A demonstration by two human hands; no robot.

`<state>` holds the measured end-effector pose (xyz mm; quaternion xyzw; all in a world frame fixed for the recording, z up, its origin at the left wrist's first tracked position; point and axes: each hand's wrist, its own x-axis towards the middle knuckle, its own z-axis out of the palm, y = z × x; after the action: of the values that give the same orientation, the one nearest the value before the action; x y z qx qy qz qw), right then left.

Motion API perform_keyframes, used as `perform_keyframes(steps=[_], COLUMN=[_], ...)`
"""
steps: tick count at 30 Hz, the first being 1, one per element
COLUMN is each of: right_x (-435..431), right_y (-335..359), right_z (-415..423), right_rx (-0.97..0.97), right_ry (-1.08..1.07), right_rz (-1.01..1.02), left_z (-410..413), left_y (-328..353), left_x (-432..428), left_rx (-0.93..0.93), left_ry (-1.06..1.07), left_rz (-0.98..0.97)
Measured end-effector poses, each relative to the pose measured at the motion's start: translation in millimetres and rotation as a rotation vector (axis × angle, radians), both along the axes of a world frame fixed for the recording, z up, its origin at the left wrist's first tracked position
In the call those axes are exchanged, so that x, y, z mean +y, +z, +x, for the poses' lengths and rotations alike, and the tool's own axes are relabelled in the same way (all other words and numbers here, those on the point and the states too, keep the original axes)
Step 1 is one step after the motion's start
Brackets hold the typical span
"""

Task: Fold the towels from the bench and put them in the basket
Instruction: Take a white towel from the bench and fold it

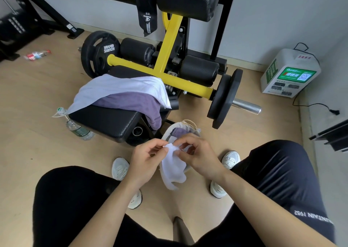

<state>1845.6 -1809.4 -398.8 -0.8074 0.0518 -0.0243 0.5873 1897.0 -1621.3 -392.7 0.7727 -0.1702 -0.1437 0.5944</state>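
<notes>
Both hands meet above the basket [169, 132] — left hand [146, 159] and right hand [197, 155] each pinch the white towel [174, 168], which hangs between the knees.

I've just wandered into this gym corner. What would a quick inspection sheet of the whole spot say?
Surface: black bench pad above a wooden floor.
Job's things: pale towel and purple towel heaped on the bench; basket on the floor holds a purple cloth; white towel hangs from the hands.
Clutter: near bottle beside the bench; far bottle lying on the floor.
Grippers: left hand and right hand both pinch the white towel's top.
Cables: black cable trails across the floor near the charging box, plug end loose.
Surroundings: yellow-framed weight machine, grey wall.
</notes>
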Motion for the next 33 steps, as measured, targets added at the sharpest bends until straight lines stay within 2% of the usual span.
perform_keyframes(steps=[5, 9, 12, 16, 23, 28, 33], right_x=[1.6, 2.9, -1.1, -10.8, -17.4, -35.5, -64.8], right_y=[-2.8, -5.3, -9.2, -13.8, -18.8, -13.2, -9.5], right_z=[3.8, 7.3, 8.7, 7.1, -1.6, 0.1, 3.0], right_rx=[0.023, 0.055, 0.113, 0.204, 0.323, 0.325, 0.237], right_ry=[0.168, 0.202, 0.229, 0.326, 0.415, 0.301, 0.135], right_rz=[-0.075, -0.066, -0.104, -0.299, -0.5, -0.548, -0.632], left_z=[3.3, 4.7, 7.2, 16.1, 23.7, 36.2, 44.9], left_y=[-2.5, -4.0, -2.7, -0.4, 4.6, 6.8, 0.3], left_x=[13.9, 18.8, 22.1, 31.7, 39.9, 49.8, 55.4], left_rx=[-0.082, -0.111, -0.136, -0.096, -0.116, -0.132, -0.097], left_ry=[-0.079, -0.071, -0.02, 0.085, 0.259, 0.488, 0.532], left_rz=[0.053, 0.071, 0.076, -0.018, -0.104, -0.117, -0.07])
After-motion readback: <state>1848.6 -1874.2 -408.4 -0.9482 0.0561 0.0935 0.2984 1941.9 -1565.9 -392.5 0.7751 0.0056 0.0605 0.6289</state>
